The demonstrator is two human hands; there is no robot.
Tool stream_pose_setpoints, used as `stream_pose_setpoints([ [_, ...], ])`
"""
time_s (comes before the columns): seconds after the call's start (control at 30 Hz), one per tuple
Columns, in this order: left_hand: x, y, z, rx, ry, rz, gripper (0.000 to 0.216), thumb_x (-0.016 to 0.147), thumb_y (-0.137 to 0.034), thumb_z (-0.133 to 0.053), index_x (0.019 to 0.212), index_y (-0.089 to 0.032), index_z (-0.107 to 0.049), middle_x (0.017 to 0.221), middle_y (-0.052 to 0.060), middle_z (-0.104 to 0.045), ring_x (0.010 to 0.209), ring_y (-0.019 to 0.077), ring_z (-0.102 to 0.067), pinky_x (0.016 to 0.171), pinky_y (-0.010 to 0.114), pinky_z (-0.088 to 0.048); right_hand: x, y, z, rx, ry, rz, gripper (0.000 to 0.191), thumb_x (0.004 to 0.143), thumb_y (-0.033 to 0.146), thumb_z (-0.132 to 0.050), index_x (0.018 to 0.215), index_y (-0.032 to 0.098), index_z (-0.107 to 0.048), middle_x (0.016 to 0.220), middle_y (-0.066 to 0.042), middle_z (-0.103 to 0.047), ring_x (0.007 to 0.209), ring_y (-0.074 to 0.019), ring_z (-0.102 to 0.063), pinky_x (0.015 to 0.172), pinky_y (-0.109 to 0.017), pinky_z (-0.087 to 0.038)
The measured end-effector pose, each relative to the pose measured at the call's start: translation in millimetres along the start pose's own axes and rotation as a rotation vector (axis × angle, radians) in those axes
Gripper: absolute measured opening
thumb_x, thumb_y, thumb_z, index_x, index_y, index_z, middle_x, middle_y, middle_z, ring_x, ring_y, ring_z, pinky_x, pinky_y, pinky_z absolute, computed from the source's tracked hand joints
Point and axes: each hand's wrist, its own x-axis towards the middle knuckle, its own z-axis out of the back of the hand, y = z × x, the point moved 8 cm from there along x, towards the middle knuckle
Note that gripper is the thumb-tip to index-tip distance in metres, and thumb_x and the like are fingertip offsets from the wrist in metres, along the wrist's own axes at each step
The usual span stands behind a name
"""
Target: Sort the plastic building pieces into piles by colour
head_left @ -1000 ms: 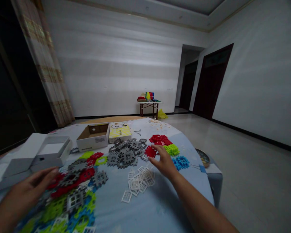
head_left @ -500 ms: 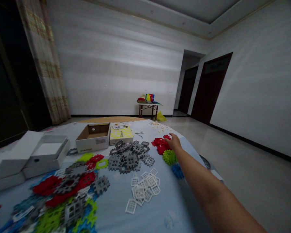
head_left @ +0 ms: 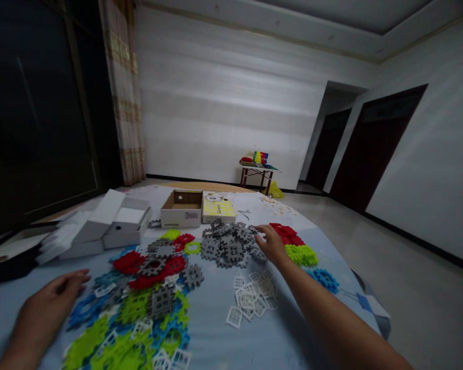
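My right hand [head_left: 270, 244] reaches over the right edge of a pile of grey interlocking tiles [head_left: 227, 243], fingers bent down onto them; what it grips, if anything, is hidden. Just right of it lie sorted stacks of red tiles [head_left: 286, 233], lime green tiles [head_left: 301, 254] and blue tiles [head_left: 324, 279]. A scatter of small white window pieces [head_left: 251, 298] lies under my right forearm. My left hand [head_left: 48, 303] rests open, fingers stretched, at the left edge of a mixed heap of coloured tiles [head_left: 139, 303].
An open cardboard box [head_left: 182, 208] and a yellow box [head_left: 218, 207] stand at the back of the blue-covered table [head_left: 224, 344]. White boxes [head_left: 116, 226] sit at the left. A small table with toys [head_left: 259, 167] stands by the far wall. The table's right edge drops to the floor.
My right hand has pulled back from the red stack to the grey pile. My left hand has come back into view beside the mixed heap. The camera has turned left.
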Motion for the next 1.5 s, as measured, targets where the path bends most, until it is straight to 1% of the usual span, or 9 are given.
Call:
stream_pose_setpoints([
  [0.17,-5.2,-3.8,-8.2,-0.046,0.102,0.055,0.046,0.072,-0.050,-0.040,0.103,-0.019,-0.056,0.098,0.007,-0.066,0.085,0.0200,-0.060,0.081,0.030,-0.042,0.0,85.8,-65.3,0.092,0.243,0.168,0.021,0.076,0.018,-0.051,0.093,0.020,-0.062,0.096,-0.005,-0.061,0.096,-0.0163,-0.053,0.088,-0.031,-0.040],
  [0.3,-7.2,-8.5,-8.3,-0.014,0.111,0.060,0.045,0.073,-0.048,-0.038,0.102,-0.019,-0.057,0.096,0.005,-0.065,0.083,0.0194,-0.060,0.077,0.028,-0.041,4.4,131.2,-116.9,0.033,0.398,0.219,0.024,0.075,0.020,-0.053,0.097,0.019,-0.063,0.100,-0.007,-0.061,0.099,-0.0177,-0.051,0.088,-0.030,-0.038],
  [0.4,-9.8,-12.3,-7.7,-0.032,0.102,0.067,0.045,0.073,-0.048,-0.038,0.101,-0.019,-0.057,0.095,0.005,-0.065,0.085,0.0195,-0.059,0.076,0.027,-0.041,11.4,148.6,-154.6,-0.059,0.496,0.210,0.029,0.075,0.023,-0.052,0.102,0.019,-0.061,0.105,-0.008,-0.061,0.102,-0.0199,-0.051,0.088,-0.032,-0.037],
  [0.5,-12.7,-15.5,-6.1,-0.039,0.086,0.060,0.045,0.072,-0.048,-0.038,0.099,-0.018,-0.058,0.093,0.006,-0.066,0.086,0.0202,-0.059,0.076,0.028,-0.041,19.5,152.4,-187.7,-0.191,0.588,0.152,0.032,0.075,0.026,-0.050,0.106,0.022,-0.058,0.112,-0.008,-0.058,0.104,-0.0224,-0.051,0.088,-0.036,-0.037],
  [0.67,-14.4,-17.6,-3.2,-0.048,0.050,0.023,0.043,0.072,-0.046,-0.039,0.096,-0.017,-0.060,0.087,0.005,-0.068,0.080,0.0197,-0.060,0.073,0.028,-0.043,26.9,144.2,-217.5,-0.376,0.680,0.036,0.041,0.077,0.044,-0.047,0.110,0.020,-0.054,0.115,-0.012,-0.056,0.104,-0.0264,-0.052,0.085,-0.041,-0.039],
  [0.8,-13.7,-17.1,-3.4,-0.047,0.037,0.018,0.041,0.072,-0.044,-0.040,0.095,-0.017,-0.060,0.087,0.005,-0.068,0.080,0.0204,-0.060,0.072,0.029,-0.044,22.8,146.8,-220.0,-0.423,0.709,0.068,0.036,0.076,0.038,-0.047,0.104,0.017,-0.058,0.106,-0.014,-0.059,0.099,-0.0274,-0.055,0.081,-0.040,-0.041],
  [1.13,-14.9,-19.4,-5.0,-0.009,0.076,0.032,0.042,0.074,-0.043,-0.039,0.098,-0.016,-0.060,0.092,0.006,-0.067,0.083,0.0201,-0.060,0.070,0.026,-0.043,-3.6,168.1,-196.8,-0.381,0.737,0.138,0.030,0.077,0.027,-0.043,0.097,0.017,-0.063,0.099,-0.015,-0.063,0.088,-0.0259,-0.061,0.071,-0.036,-0.046],
  [1.3,-12.4,-17.3,-5.5,-0.010,0.071,0.010,0.041,0.074,-0.043,-0.040,0.097,-0.016,-0.060,0.090,0.005,-0.068,0.082,0.0196,-0.060,0.069,0.026,-0.042,-12.3,166.2,-191.7,-0.308,0.808,0.159,0.028,0.072,0.021,-0.049,0.094,0.023,-0.065,0.095,-0.005,-0.067,0.089,-0.0206,-0.061,0.074,-0.028,-0.045],
  [1.5,-13.5,-18.7,-4.9,0.012,0.064,0.009,0.041,0.075,-0.044,-0.040,0.099,-0.017,-0.060,0.092,0.005,-0.068,0.085,0.0205,-0.060,0.070,0.027,-0.042,11.5,146.4,-164.8,-0.252,0.661,0.096,0.036,0.075,0.014,-0.044,0.105,0.024,-0.062,0.105,-0.004,-0.065,0.099,-0.0178,-0.058,0.082,-0.026,-0.041],
])
